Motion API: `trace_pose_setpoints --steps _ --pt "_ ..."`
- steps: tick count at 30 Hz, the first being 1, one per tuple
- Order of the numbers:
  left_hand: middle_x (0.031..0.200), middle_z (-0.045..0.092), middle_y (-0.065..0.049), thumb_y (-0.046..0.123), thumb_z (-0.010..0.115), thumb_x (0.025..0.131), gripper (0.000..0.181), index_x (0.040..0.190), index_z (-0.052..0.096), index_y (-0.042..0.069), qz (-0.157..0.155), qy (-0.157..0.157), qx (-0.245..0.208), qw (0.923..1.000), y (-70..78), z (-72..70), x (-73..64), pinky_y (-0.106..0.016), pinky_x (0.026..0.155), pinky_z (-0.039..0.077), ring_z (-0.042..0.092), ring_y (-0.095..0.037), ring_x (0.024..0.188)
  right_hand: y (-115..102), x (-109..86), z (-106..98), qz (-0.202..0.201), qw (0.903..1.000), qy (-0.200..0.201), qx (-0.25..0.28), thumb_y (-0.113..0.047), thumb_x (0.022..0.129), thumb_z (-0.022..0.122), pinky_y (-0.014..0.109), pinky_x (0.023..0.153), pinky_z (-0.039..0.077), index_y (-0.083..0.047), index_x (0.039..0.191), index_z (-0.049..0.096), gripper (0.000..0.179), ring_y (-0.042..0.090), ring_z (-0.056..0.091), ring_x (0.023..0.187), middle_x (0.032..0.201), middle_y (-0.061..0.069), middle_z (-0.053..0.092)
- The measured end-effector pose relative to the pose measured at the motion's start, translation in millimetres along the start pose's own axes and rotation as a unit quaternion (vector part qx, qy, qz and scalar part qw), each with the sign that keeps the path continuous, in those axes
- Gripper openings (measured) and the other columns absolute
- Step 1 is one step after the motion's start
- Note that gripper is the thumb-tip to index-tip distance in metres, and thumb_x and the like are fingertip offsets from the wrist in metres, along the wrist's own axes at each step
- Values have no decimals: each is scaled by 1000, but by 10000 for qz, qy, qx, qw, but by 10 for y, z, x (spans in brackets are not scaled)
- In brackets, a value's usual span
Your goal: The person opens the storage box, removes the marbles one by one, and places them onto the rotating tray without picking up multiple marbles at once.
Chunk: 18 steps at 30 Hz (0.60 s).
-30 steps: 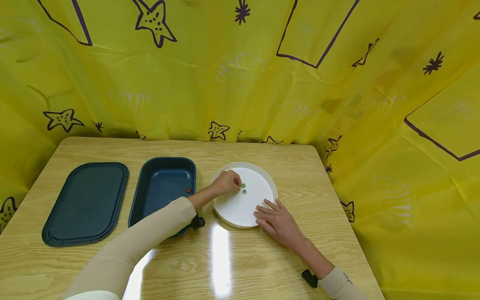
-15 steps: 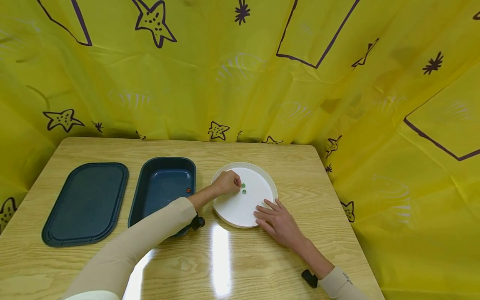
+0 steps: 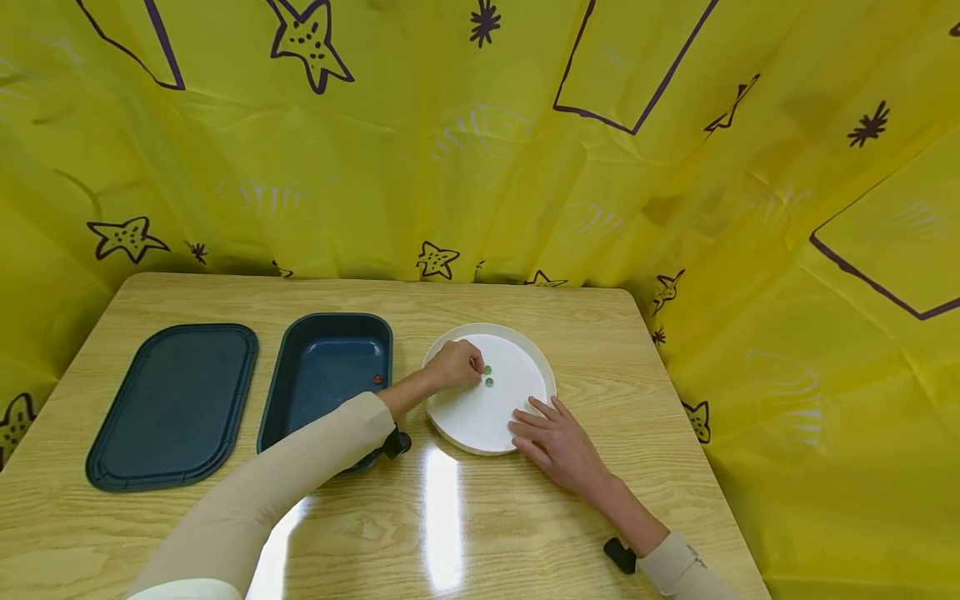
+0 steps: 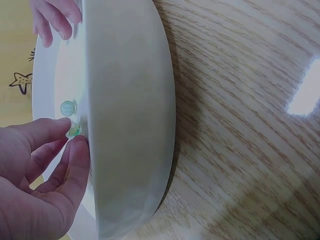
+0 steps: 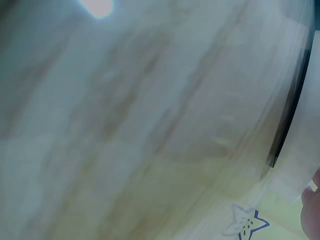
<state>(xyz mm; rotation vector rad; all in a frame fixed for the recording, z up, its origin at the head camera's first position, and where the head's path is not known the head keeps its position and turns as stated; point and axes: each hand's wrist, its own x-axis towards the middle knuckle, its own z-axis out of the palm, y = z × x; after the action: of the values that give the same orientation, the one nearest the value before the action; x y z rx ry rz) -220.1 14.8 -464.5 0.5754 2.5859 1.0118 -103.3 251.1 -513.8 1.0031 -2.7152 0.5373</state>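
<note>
A round white tray point(image 3: 517, 354) with a raised rim holds two green glass marbles. From the left, my left hand point(image 3: 453, 367) reaches over the rim, its fingers curled. In the left wrist view its thumb and a fingertip pinch one green marble point(image 4: 75, 130), partly covering it. The other green marble point(image 4: 67, 108) lies just beside it. My right hand point(image 3: 558, 443) rests on the tray's near right rim with fingers spread. The right wrist view shows only a bit of that hand's fingers point(image 5: 311, 207) at the edge.
Left of the tray stands a dark blue bin point(image 3: 337, 367) with a small red round thing point(image 3: 377, 379) in it, my left sleeve crossing over its near part. A matching flat dark lid point(image 3: 176, 400) lies farther left. A yellow curtain point(image 3: 480, 150) hangs behind the wooden table point(image 3: 375, 533).
</note>
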Motion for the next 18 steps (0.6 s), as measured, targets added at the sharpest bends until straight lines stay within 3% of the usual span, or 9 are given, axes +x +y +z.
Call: trace_pose_setpoints --steps 9,18 --pt "84 69 -5 1 74 82 4 85 75 4 37 0 123 9999 23 -82 -15 -22 65 47 61 -15 74 4 6 -1 -76 10000 40 -51 -27 95 68 60 109 31 -14 119 76 28 32 51 130 126 4 67" --pt "90 70 -9 3 75 86 12 96 72 -2 127 -47 -378 9992 25 -277 -37 -26 72 51 64 -21 86 0 5 -4 -56 10000 25 -28 -26 95 68 60 108 31 -14 119 75 28 32 51 130 126 4 67"
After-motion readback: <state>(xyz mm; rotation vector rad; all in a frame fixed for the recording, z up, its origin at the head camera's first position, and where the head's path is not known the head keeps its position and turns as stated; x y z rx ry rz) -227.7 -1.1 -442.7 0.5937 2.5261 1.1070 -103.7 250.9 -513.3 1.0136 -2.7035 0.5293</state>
